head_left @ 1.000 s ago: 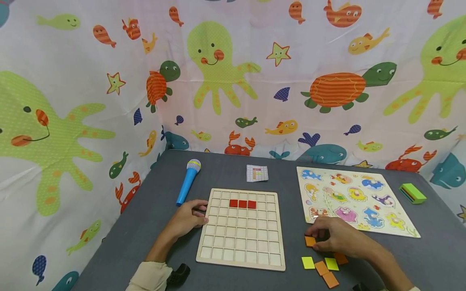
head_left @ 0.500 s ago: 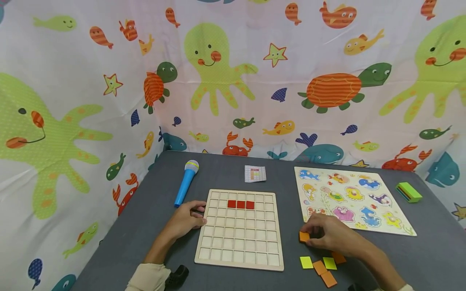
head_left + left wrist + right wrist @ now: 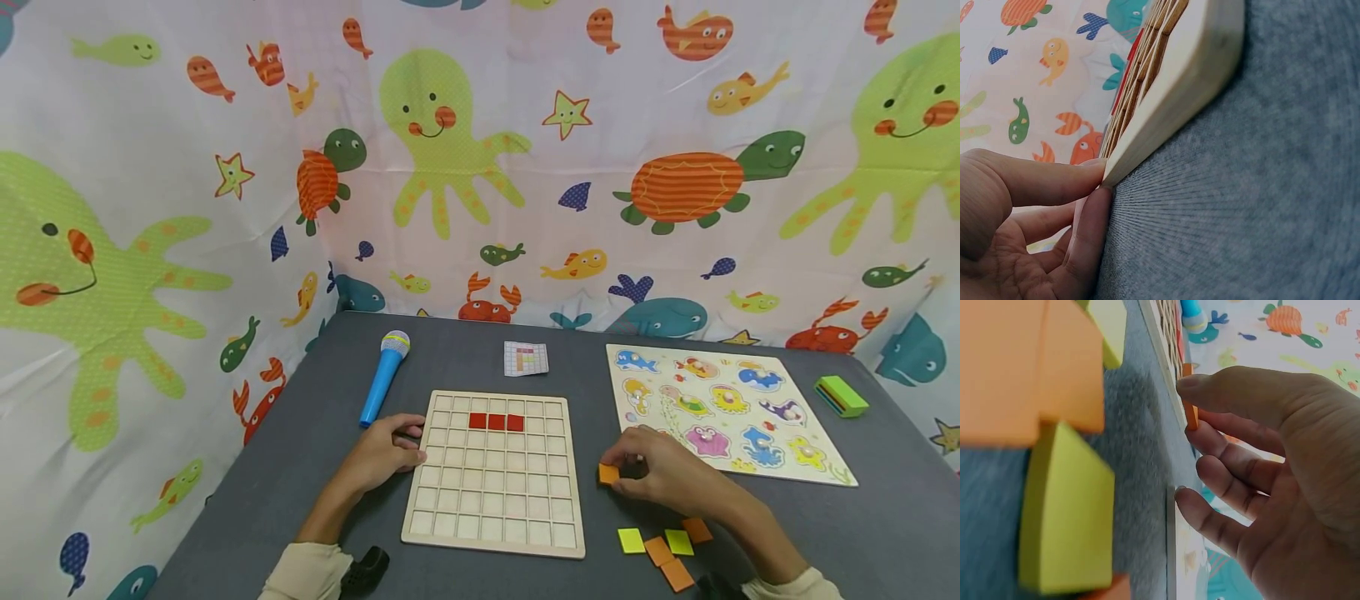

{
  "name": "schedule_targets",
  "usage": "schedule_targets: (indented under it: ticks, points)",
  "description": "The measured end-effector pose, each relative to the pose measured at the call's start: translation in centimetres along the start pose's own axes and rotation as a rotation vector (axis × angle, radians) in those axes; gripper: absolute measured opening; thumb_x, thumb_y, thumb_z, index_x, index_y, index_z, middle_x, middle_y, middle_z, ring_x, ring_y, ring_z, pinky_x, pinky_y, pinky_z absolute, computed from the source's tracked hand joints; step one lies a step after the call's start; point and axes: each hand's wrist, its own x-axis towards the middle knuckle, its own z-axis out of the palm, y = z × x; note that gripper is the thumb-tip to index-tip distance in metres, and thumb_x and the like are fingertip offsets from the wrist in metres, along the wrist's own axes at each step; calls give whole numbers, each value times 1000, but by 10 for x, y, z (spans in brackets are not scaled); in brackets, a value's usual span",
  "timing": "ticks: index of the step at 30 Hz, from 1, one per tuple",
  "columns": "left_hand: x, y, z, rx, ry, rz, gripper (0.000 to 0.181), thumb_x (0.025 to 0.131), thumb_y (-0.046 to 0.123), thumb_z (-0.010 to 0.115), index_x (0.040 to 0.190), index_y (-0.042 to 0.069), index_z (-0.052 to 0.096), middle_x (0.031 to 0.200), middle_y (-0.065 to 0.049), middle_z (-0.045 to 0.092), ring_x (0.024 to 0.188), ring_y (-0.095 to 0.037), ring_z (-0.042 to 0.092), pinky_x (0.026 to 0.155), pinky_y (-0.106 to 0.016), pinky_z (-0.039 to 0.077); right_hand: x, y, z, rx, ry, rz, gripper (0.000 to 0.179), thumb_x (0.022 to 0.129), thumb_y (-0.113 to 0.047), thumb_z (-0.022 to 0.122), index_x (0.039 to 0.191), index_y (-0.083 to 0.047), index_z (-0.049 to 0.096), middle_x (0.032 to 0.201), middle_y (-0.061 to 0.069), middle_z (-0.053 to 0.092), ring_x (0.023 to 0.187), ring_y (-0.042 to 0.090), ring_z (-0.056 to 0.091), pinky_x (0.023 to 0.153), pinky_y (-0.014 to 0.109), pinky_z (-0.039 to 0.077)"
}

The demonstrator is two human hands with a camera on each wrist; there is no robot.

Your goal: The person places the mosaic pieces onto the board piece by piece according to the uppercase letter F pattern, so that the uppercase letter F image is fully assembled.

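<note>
A wooden grid board point(image 3: 491, 475) lies on the dark table, with three red tiles point(image 3: 497, 422) side by side in a row near its far edge. My left hand point(image 3: 382, 454) pinches the board's left edge between thumb and fingers, as the left wrist view shows close up. Between the thumb and index finger of my right hand point(image 3: 663, 471) is an orange square tile point(image 3: 608, 474), held to the right of the board. In the right wrist view this orange tile point(image 3: 1191, 415) stands on edge in the pinch, with the other fingers loosely bent.
Below the right hand lie yellow tiles point(image 3: 632, 541) and several orange tiles point(image 3: 677, 575). An animal peg puzzle point(image 3: 720, 417) sits behind that hand, with a green sponge-like block point(image 3: 842, 396) further right. A blue toy microphone point(image 3: 386, 375) and a pattern card point(image 3: 526, 358) lie toward the back.
My right hand has lifted the orange tile from near the loose tiles and carried it left and away from me, toward the board. The left hand stays at the board's edge.
</note>
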Motion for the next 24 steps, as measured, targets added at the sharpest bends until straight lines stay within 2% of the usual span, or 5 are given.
schedule_targets:
  ticks: [8, 17, 24]
  points:
    - [0, 0, 0, 10, 0, 1, 56, 87, -2, 79, 142, 0, 64, 122, -13, 65, 101, -21, 69, 78, -36, 63, 16, -13, 4, 51, -18, 1, 32, 94, -34, 81, 123, -20, 78, 102, -8, 59, 91, 14, 55, 75, 25, 48]
    - [0, -2, 0, 10, 7, 1, 56, 87, -2, 79, 141, 1, 65, 121, -12, 65, 99, -20, 68, 78, -35, 64, 36, -31, 11, -7, 11, -47, 34, 94, -36, 81, 122, -16, 78, 104, -9, 61, 93, 11, 56, 78, 28, 50]
    - [0, -2, 0, 4, 3, 6, 56, 87, -3, 79, 141, 1, 65, 121, -12, 65, 98, -20, 68, 78, -36, 64, 54, -45, 18, 19, 1, -55, 34, 94, -33, 81, 123, -15, 77, 105, -7, 63, 95, 16, 56, 76, 29, 49]
